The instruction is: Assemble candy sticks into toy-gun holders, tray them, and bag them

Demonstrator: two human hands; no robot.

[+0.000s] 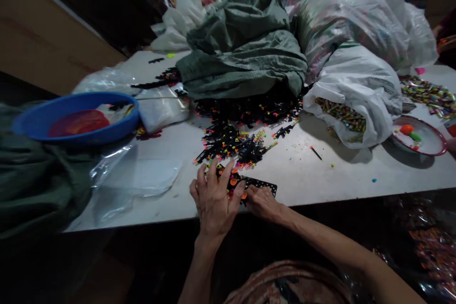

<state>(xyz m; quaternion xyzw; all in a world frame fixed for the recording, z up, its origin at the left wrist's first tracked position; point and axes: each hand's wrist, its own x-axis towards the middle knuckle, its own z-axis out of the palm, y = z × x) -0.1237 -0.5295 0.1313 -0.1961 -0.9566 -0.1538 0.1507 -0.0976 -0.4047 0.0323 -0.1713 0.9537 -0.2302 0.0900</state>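
My left hand lies with its fingers spread over small orange, pink and yellow pieces near the table's front edge. Close beside it, my right hand has its fingers curled together at a black plate with rows of holes. What those fingers grip is hidden. The plate lies flat, partly covered by both hands. Just beyond my fingertips spreads a heap of small black toy-gun-like pieces with coloured tips.
A dark green sack stands behind the heap. Left are a blue basin and clear plastic bags. Right are a white bag of colourful pieces and a red-rimmed bowl. Part of another person's hand shows at the right edge.
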